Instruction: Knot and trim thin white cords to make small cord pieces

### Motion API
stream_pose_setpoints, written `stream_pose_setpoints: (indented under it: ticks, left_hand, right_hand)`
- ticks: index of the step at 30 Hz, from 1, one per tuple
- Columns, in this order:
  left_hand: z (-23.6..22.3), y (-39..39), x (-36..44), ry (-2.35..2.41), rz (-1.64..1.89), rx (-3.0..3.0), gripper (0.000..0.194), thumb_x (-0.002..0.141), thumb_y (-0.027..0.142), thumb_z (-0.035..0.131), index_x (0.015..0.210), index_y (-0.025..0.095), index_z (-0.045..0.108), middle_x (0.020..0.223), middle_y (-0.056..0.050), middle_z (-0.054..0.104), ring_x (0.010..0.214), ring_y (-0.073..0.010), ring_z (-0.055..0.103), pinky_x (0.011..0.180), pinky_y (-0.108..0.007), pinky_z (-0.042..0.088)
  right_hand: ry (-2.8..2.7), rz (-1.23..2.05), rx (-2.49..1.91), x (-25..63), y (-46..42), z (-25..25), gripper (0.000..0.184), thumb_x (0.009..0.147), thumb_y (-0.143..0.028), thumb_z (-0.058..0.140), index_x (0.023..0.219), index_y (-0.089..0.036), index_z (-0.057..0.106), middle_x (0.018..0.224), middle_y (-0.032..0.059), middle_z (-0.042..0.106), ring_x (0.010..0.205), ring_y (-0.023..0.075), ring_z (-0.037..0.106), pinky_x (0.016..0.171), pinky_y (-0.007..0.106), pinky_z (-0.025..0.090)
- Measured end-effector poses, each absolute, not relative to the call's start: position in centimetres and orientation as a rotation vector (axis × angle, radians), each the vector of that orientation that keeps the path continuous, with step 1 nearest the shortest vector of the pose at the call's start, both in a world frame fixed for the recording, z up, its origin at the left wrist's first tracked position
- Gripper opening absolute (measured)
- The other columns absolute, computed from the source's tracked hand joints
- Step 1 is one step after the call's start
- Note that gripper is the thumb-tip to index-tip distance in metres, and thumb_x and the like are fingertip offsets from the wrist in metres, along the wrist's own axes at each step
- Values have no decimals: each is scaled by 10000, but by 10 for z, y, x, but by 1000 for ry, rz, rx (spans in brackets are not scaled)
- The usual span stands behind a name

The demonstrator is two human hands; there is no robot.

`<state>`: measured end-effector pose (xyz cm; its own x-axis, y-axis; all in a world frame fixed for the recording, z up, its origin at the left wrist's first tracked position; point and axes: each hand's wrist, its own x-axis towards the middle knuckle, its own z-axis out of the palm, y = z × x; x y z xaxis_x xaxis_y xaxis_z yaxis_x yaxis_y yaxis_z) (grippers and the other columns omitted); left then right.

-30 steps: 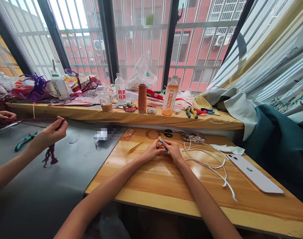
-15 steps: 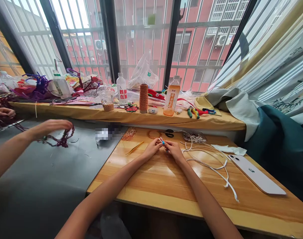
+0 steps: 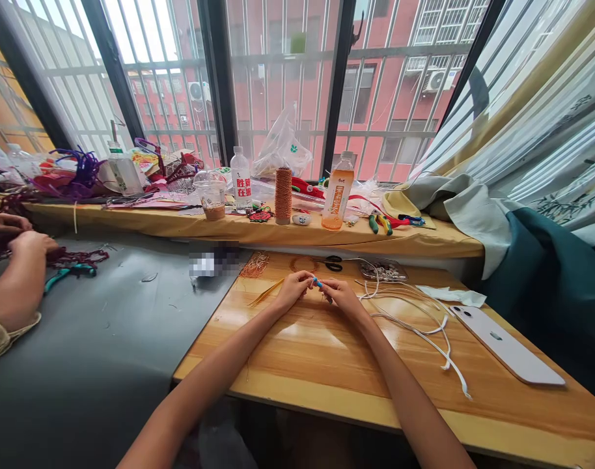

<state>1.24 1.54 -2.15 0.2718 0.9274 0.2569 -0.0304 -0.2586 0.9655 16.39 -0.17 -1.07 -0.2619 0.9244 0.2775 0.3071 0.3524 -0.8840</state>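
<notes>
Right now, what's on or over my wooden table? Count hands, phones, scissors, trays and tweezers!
Bare left hand and right hand: 2
Pale pink flat phone: 1
Black-handled scissors: 1
Clear plastic tray: 1
Thin yellow tweezers: 1
Total: 6

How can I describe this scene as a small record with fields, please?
left hand: left hand, fingertips at a small blue thing
right hand: right hand, fingertips at the same thing, close beside the left
grip detail: too small to tell
right of hands: white cords; phone, back up
left of hands: yellow pointed tool
beyond hands: black-handled scissors
sill: brown cord spool; orange drink bottle
neighbour: another person's hand near dark red cords
</notes>
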Motion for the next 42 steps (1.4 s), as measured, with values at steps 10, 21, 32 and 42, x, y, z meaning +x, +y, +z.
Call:
stream_pose_setpoints:
  ticks: [10,21,32,42]
  left_hand:
    - [-23,19,10,822,1182,1509,275,643,360,580,731,100,576,598,0,537,475,-65,455,462,-198,379]
    - [-28,22,12,883,1171,1555,291,666,416,549,674,126,535,553,27,488,456,-57,420,440,-177,342]
    - [-19,12,8,1136,1251,2358,236,720,319,567,918,194,600,917,-62,500,893,-175,460,821,-311,378]
    - [-15,11,-1,1060,1060,2587,156,792,202,454,793,200,610,809,-56,569,815,-168,473,753,-281,363]
  right_hand:
    - [-2069,506,-1155,161,-8,-15,271,797,-254,413,771,-160,666,625,3,449,616,129,448,605,243,337]
    - [-2140,281,-1199,160,-4,-24,247,814,-145,404,793,-157,650,664,26,503,621,123,463,601,227,360]
    - [-2088,248,-1282,164,-1,-28,246,808,-137,405,811,-150,651,700,45,538,660,139,497,629,240,368]
    - [-2168,275,-1238,163,-6,-25,225,802,-185,433,760,-171,654,678,26,534,635,129,490,616,229,360]
